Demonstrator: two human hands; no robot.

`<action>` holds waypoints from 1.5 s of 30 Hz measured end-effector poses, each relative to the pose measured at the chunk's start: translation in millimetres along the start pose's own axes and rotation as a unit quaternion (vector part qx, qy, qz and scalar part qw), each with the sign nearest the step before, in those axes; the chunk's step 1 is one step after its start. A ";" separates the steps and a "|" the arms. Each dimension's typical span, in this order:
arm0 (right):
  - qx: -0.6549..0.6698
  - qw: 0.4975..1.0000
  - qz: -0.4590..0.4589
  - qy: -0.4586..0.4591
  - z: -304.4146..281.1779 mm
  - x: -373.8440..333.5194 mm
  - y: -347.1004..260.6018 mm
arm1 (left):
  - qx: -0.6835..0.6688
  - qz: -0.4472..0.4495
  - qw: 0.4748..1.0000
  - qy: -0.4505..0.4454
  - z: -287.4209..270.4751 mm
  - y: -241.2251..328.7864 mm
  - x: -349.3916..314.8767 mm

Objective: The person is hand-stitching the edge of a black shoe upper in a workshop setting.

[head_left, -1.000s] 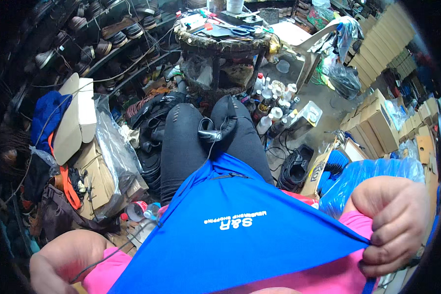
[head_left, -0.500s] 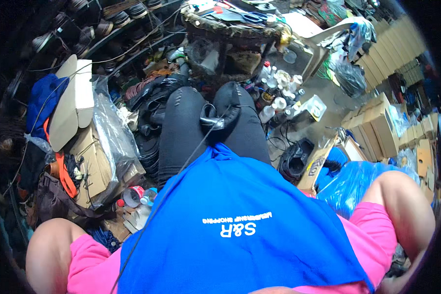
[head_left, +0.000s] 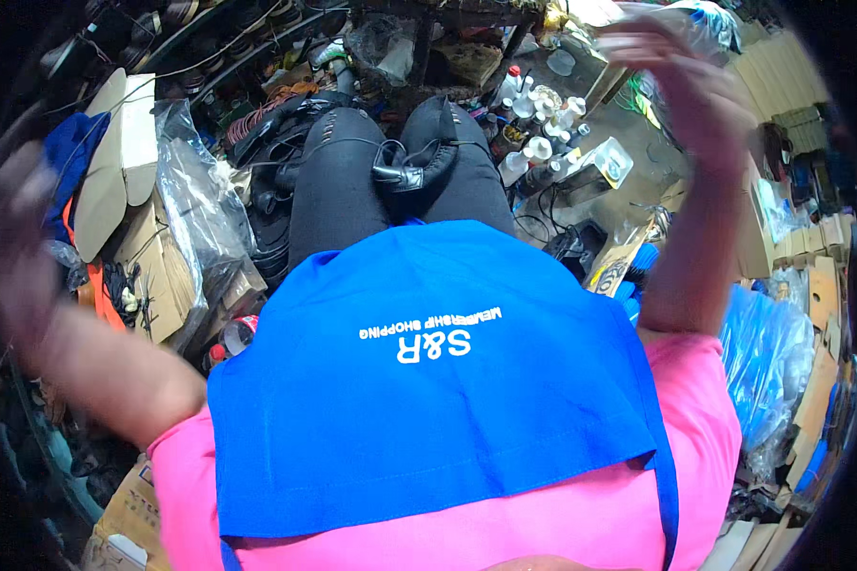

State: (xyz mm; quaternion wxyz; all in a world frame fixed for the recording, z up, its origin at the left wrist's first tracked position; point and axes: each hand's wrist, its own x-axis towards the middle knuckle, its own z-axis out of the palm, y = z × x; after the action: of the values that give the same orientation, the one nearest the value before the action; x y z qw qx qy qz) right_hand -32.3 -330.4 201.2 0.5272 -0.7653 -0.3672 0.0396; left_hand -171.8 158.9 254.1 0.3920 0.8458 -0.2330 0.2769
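Note:
My left hand (head_left: pixel 14 205) is raised at the far left, smeared by motion in the dark rim, so its fingers cannot be read. On the other side my right hand (head_left: pixel 690 90) is lifted too, blurred, with its fingers stretched toward the left and nothing seen in them. A blue apron (head_left: pixel 428 409) with white lettering spreads over my front and upper lap. Between my thighs rests a black leather shoe piece (head_left: pixel 414 171), seen only in part, with a thin dark cord across it. Neither hand touches the apron or the shoe piece.
White bottles (head_left: pixel 543 128) stand on the floor ahead, beside a clear plastic container (head_left: pixel 607 164). Flat cardboard pieces (head_left: pixel 114 181) and a clear plastic sheet (head_left: pixel 195 205) lie at the left. A blue plastic bag (head_left: pixel 771 371) sits at the right, near cardboard stacks (head_left: pixel 786 76).
Both hands have risen into view at the sides, from down by my body. More of the apron shows, its top edge included, and the long cord no longer runs across it.

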 end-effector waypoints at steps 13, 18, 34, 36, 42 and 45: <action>-0.244 0.936 0.254 -0.016 135.5 35.5 165.5 | 0.060 0.006 0.928 -0.368 280.6 -90.2 -44.2; -0.215 0.966 0.131 0.066 135.3 30.9 154.6 | -0.052 -0.089 0.938 -0.331 282.5 -116.6 -19.5; -0.137 0.966 0.189 -0.116 128.9 0.1 137.5 | -0.215 -0.160 0.926 -0.264 374.1 -154.9 -1.7; -0.121 0.966 0.204 -0.107 132.9 -3.8 135.8 | -0.200 -0.143 0.922 -0.300 371.6 -155.8 4.1; -0.060 0.985 0.133 -0.089 110.1 -1.2 100.0 | -0.137 -0.190 0.915 -0.328 366.6 -166.4 15.3; -0.018 0.977 0.212 0.011 90.3 -1.2 86.6 | -0.159 -0.165 0.912 -0.339 362.1 -176.4 24.0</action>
State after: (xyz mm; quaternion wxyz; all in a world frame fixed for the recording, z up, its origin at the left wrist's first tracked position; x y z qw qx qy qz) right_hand -28.6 -276.0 88.6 0.4970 -0.8354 -0.1915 0.1357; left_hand 57.2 -29.2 -19.7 0.4591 0.8415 -0.2501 -0.1361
